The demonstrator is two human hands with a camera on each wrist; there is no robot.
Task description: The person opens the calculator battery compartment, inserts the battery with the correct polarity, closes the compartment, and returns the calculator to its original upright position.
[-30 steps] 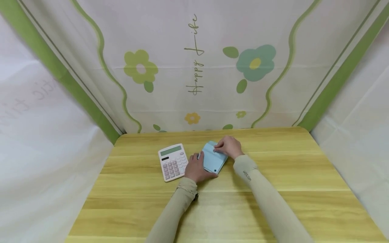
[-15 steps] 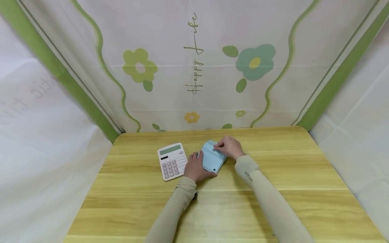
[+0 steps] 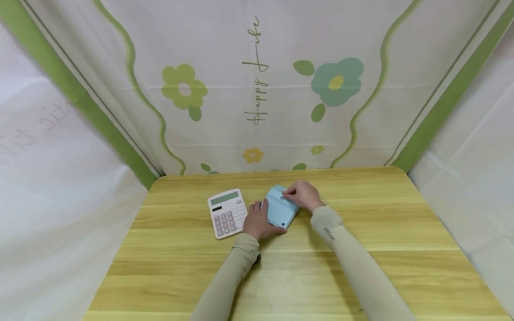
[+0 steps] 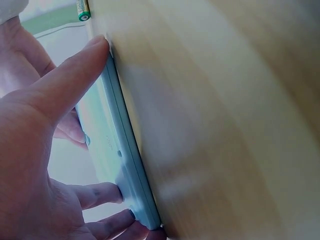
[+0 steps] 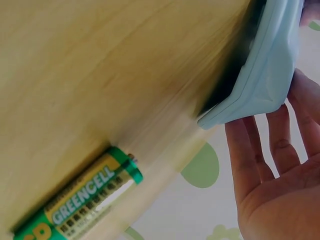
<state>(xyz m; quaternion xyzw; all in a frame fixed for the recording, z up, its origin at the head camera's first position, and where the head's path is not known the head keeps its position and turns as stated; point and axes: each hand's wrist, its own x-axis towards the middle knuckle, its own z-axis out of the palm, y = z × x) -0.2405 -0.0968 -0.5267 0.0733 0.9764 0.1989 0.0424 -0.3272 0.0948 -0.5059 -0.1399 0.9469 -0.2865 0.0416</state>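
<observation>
Because its shell looks like hard plastic, the light-blue device [image 3: 279, 213] lying on the tabletop [image 3: 172, 267] should prove light, stiff and rather slippery, so its edges seem the surest hold. The left hand [image 3: 259, 223] grips it there, between thumb and fingers. The right hand [image 3: 306, 195] touches its far part with bent fingers; whether they pinch anything, I cannot tell. Just beside the left hand lies a white calculator [image 3: 230, 210], and a green battery [image 5: 85, 200] lies apart.
</observation>
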